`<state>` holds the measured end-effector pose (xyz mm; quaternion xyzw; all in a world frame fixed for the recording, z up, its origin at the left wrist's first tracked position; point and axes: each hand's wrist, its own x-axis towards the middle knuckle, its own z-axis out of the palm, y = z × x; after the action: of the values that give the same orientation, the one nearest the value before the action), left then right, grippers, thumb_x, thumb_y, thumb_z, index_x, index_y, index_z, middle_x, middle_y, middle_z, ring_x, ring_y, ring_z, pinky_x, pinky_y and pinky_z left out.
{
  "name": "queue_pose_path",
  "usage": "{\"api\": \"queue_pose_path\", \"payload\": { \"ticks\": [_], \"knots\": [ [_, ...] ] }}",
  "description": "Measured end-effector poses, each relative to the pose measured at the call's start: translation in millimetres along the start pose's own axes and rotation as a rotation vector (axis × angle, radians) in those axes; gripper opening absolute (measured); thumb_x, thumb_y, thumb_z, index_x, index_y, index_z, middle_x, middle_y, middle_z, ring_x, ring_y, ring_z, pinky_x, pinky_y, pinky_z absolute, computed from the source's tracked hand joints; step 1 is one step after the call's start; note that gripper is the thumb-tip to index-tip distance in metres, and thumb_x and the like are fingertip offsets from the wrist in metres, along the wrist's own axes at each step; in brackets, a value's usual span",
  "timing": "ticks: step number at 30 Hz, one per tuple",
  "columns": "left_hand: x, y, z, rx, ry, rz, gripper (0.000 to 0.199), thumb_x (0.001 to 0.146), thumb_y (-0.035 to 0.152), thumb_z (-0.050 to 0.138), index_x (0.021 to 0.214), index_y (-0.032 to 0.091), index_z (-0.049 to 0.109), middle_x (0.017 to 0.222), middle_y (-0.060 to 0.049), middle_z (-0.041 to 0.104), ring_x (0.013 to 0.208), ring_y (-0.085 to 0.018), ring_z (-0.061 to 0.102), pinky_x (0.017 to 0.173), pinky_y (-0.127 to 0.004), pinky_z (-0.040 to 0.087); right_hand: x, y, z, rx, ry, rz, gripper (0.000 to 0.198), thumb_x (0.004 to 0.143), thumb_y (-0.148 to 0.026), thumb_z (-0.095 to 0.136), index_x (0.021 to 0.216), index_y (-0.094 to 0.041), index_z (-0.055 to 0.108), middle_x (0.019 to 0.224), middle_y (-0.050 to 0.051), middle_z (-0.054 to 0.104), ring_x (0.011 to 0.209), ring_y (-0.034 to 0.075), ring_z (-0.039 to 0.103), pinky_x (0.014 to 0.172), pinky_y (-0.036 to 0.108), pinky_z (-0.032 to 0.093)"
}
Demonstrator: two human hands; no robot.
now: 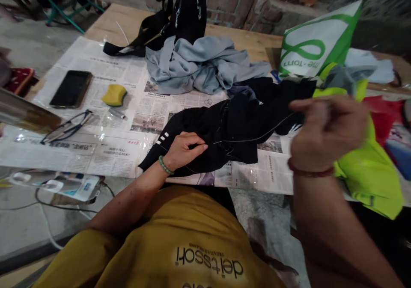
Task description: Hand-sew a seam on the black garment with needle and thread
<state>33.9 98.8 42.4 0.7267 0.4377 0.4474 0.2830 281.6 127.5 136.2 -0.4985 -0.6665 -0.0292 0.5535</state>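
Shirt [189, 219] nearest, mustard, dark lettering, worn by the person seated at the table [99, 27]. Left hand [186, 149], green beads [165, 166] at the wrist, lies on the black garment [205, 125], thumb and forefinger pinched together on its cloth; can't tell from here if a needle's in there too. Right hand [330, 125], red band [310, 172] at the wrist, is up off the table, fingers curled, badly blurred; can't tell what it grips. Thin pale line [253, 140], looks like thread, runs from just beside the left fingertips, curving up toward the right hand.

Garment sits mid-table in front of the person, rumpled, white marks at its left end, on newspaper [109, 151]. Below the table edge, left: power strip [70, 185], cables. Right: neon cloth [366, 164] hanging over the edge, red cloth [382, 112] beyond.

Left part of the table: glasses [69, 127] folded, brownish bottle [28, 110] touching or overlapping them, can't tell which. Past those, yellow sponge [114, 94], then phone [71, 89], screen dark. Grey cloth [205, 65] heaped behind the garment; black bag [189, 14] behind that, strap trailing left. Green-and-white bag [317, 44] far right. Brick wall [224, 1] at back.
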Motion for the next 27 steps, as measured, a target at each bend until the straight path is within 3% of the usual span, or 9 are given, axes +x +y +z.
{"api": "queue_pose_path", "payload": {
  "ticks": [3, 6, 9, 15, 20, 27],
  "knots": [
    [0, 0, 0, 0.008, 0.001, -0.003, 0.014, 0.079, 0.023, 0.062, 0.068, 0.017, 0.067, 0.065, 0.000, 0.067, 0.062, -0.010, 0.057, 0.071, -0.027, 0.042, -49, -15, 28, 0.018, -0.160, -0.056, 0.013, 0.089, -0.018, 0.051, 0.092, -0.014, 0.063, 0.083, 0.004, 0.068, 0.075, 0.012, 0.063, 0.070, 0.026, 0.049],
    [0, -1, -1, 0.013, -0.004, 0.004, 0.014, 0.079, 0.024, 0.062, 0.068, 0.016, 0.067, 0.066, 0.000, 0.067, 0.062, -0.011, 0.057, 0.071, -0.027, 0.042, -85, -15, 51, 0.034, -0.272, -0.107, 0.012, 0.089, -0.017, 0.050, 0.097, -0.017, 0.059, 0.084, 0.003, 0.068, 0.078, 0.013, 0.064, 0.070, 0.025, 0.051],
    [-1, -1, -2, 0.013, -0.010, 0.020, 0.014, 0.080, 0.025, 0.062, 0.069, 0.016, 0.067, 0.065, 0.000, 0.066, 0.062, -0.011, 0.057, 0.070, -0.027, 0.042, -101, -2, 66, -0.074, -0.326, -0.177, 0.017, 0.092, -0.019, 0.043, 0.098, -0.017, 0.058, 0.082, 0.005, 0.067, 0.075, 0.014, 0.064, 0.070, 0.027, 0.051],
    [-1, 1, 1, 0.130, -0.081, 0.106, 0.016, 0.081, 0.027, 0.062, 0.070, 0.018, 0.068, 0.063, 0.000, 0.066, 0.063, -0.012, 0.057, 0.072, -0.029, 0.041, -99, 45, 67, -0.286, -0.368, -0.240, 0.027, 0.095, -0.027, 0.037, 0.097, -0.015, 0.061, 0.082, 0.007, 0.070, 0.066, 0.014, 0.065, 0.061, 0.025, 0.048],
    [-1, 3, 1, 0.404, -0.171, 0.183, 0.011, 0.081, 0.028, 0.062, 0.078, 0.020, 0.068, 0.073, 0.000, 0.069, 0.069, -0.013, 0.060, 0.082, -0.035, 0.036, -89, 71, 61, -0.350, -0.356, -0.200, 0.033, 0.096, -0.032, 0.034, 0.096, -0.015, 0.062, 0.081, 0.008, 0.071, 0.065, 0.015, 0.066, 0.058, 0.024, 0.045],
    [5, 8, -34, 0.764, -0.234, 0.128, 0.015, 0.085, 0.028, 0.057, 0.077, 0.022, 0.068, 0.078, 0.000, 0.071, 0.072, -0.017, 0.063, 0.084, -0.038, 0.034, -86, 85, 59, -0.382, -0.304, -0.090, 0.038, 0.096, -0.035, 0.030, 0.095, -0.015, 0.062, 0.086, 0.008, 0.071, 0.067, 0.015, 0.065, 0.060, 0.023, 0.044]
  ]
}}
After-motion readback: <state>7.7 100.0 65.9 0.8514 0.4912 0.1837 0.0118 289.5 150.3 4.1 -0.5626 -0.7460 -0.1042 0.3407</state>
